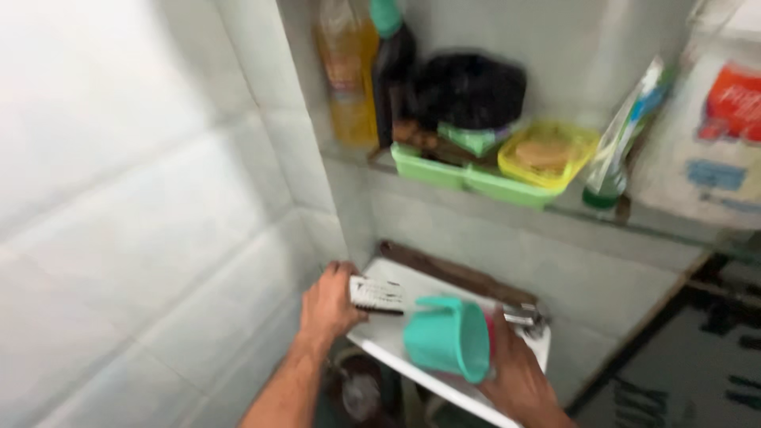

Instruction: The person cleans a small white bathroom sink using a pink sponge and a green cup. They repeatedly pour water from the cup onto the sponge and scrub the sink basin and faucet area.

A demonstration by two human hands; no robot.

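Smooth plastic teal mug (445,337), bristly brush (376,295), glossy wall tiles (143,198)

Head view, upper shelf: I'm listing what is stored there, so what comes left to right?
Yellow bottle → dark bottle with green cap → black bag → yellow soap dish → green-tipped tube → white packet.

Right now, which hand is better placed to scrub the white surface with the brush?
The left hand: its grip is on the brush, lying on the white surface. The right hand holds the teal mug.
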